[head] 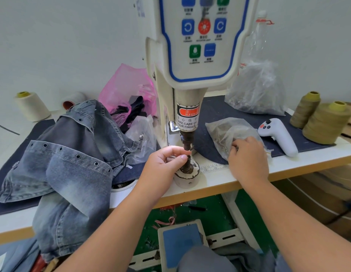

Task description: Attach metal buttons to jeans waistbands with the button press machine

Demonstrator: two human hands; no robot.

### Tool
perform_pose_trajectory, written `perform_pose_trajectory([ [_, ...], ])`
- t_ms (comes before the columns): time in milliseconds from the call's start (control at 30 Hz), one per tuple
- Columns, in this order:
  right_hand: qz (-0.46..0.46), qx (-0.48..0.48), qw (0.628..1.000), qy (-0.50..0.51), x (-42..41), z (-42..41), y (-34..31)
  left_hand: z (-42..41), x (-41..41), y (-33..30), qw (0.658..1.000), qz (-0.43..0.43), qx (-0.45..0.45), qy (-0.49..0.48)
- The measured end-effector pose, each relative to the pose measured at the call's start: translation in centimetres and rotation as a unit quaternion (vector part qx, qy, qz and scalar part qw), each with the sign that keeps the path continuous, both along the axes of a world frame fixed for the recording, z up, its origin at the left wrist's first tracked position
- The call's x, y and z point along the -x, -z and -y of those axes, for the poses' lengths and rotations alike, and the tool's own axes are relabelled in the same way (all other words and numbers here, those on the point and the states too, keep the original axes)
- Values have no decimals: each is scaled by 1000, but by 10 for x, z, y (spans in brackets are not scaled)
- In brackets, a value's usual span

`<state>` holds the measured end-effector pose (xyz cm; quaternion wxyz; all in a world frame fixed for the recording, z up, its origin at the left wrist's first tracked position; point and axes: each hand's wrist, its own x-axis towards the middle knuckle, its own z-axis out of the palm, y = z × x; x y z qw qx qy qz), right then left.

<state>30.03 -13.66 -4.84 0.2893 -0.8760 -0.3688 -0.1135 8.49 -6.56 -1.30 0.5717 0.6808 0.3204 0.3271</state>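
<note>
Now the big white button press machine (198,55) stands in the middle of the counter (219,183). A pile of jeans (72,154) lies on the left, near the edge, with round holes along the waistband. None of it is under the press yet. On the right sits a clear bag of small metal parts (227,132), likely the buttons.

The left hand (166,163) pinches a small part at the lower die (187,169), right under the punch. The right hand (247,158) reaches into the bag with curled fingers; I cannot tell if it holds anything.

To do this well, I think the part should sit flat and straight in the die. Fingers should come away before the foot pedal (182,246) is pressed.
</note>
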Motion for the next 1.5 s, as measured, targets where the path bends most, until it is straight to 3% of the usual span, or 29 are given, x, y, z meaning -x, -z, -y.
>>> perform_pose_trajectory([
  [433, 7, 3, 1000, -1, 0, -1, -1, -2, -2, 1, 999, 9, 28, -13],
  [600, 7, 10, 1000, -2, 0, 0, -1, -7, 4, 3, 998, 22, 3, -65],
  [667, 7, 22, 1000, 0, 0, -1, -2, -9, 10, 2, 994, 30, -44, -91],
  [800, -6, 61, 998, -1, 1, -2, -4, -13, 20, 4, 959, -56, -227, -157],
  [967, 13, 66, 997, -38, 1, -1, -9, -24, 28, 23, 938, -124, -272, -177],
  [1067, -43, 62, 993, -86, -4, 1, -18, -29, 31, 33, 929, -145, -285, -186],
  [1200, -169, 191, 965, -67, -16, -13, -39, -30, 28, 34, 926, -159, -294, -177],
  [1400, -147, 223, 964, -21, -11, -16, -50, -32, 30, 33, 945, -131, -223, -199],
  [1500, -156, 169, 971, -65, -11, -16, -51, -33, 28, 35, 943, -141, -231, -193],
])
